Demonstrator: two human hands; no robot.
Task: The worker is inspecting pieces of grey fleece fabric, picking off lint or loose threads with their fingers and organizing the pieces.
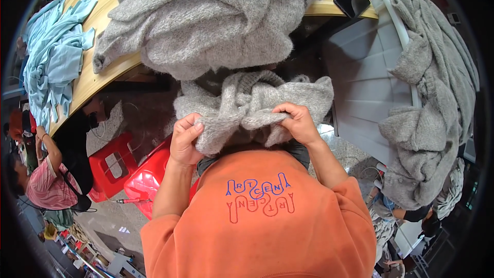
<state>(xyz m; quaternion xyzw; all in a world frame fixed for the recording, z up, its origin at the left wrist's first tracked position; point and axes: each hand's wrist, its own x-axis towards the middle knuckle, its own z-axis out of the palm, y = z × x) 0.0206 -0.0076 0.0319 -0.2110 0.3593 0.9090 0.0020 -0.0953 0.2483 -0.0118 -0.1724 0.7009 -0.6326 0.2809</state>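
A grey knitted garment (pixel 226 100) lies bunched over my lap, just in front of the table edge. My left hand (pixel 186 138) is closed on its left part, thumb on top of the fabric. With thumb and fingers, my right hand (pixel 297 122) pinches a folded edge of the same knit. Between the two hands the cloth is gathered in thick folds, and a ribbed band curves along its far side. Beyond it, a large heap of grey knitwear (pixel 216 25) covers the table and hangs over its front edge.
On the wooden table (pixel 110 2) lie light blue garments (pixel 56 46) at the left and a black phone (pixel 352 1) at the right. More grey knitwear (pixel 437 98) drapes over a grey plastic bin (pixel 360 72). Red stools (pixel 113 162) stand left, near another person (pixel 51 180).
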